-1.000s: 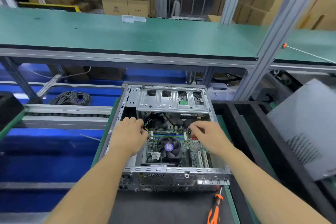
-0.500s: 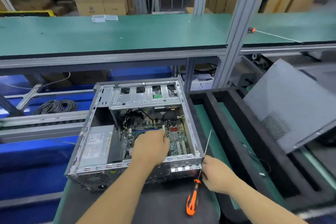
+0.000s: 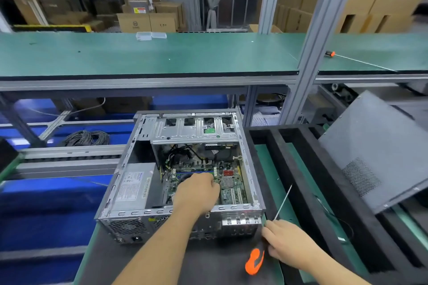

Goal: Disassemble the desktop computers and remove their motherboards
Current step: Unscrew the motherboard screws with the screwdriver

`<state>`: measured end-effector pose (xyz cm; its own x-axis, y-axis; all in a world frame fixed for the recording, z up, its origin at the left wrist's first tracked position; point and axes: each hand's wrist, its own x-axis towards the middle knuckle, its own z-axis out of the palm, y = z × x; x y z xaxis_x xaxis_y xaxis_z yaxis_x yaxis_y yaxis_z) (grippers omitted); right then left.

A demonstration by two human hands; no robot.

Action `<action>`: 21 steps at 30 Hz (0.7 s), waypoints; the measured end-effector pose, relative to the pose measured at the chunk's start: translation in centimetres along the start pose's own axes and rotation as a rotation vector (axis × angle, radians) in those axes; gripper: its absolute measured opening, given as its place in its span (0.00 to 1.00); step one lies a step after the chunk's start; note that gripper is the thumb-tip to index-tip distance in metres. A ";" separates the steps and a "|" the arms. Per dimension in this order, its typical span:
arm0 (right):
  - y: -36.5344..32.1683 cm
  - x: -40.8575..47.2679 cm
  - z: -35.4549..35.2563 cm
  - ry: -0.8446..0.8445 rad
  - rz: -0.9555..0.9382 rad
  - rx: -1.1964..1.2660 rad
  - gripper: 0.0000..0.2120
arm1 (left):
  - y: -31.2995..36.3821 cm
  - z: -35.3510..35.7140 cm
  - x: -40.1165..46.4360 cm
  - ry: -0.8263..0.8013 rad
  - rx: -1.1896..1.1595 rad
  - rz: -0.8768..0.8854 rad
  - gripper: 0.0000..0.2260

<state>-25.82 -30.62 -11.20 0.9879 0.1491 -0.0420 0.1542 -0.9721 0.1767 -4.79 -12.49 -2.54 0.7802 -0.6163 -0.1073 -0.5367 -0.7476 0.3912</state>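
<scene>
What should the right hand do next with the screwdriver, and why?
Probably lift the screwdriver and bring its tip over the motherboard: the right hand already grips it beside the case, while the left hand rests inside.

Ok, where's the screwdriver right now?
In the head view the screwdriver is at the lower right, just right of the computer case, gripped by the right hand, orange handle nearest the camera, shaft pointing away.
</scene>
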 end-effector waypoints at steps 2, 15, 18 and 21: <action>1.5 -0.2 -1.2 0.032 0.022 -0.041 0.18 | 0.0 0.0 0.0 0.000 -0.007 -0.015 0.10; 9.6 7.4 -20.6 0.784 0.686 0.644 0.17 | 0.4 -0.5 -0.1 -0.099 -0.042 0.031 0.11; 8.8 12.0 -25.4 0.733 0.695 0.694 0.20 | 0.4 -1.1 -0.3 0.004 -0.085 0.079 0.08; 7.7 16.0 -29.1 0.783 0.694 0.764 0.12 | -1.9 -3.8 0.9 0.113 0.052 0.149 0.06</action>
<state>-8.39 -30.42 18.11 0.6436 -0.6114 0.4604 -0.1814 -0.7062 -0.6843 -1.90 -10.70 0.09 0.7200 -0.6920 0.0525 -0.6629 -0.6633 0.3473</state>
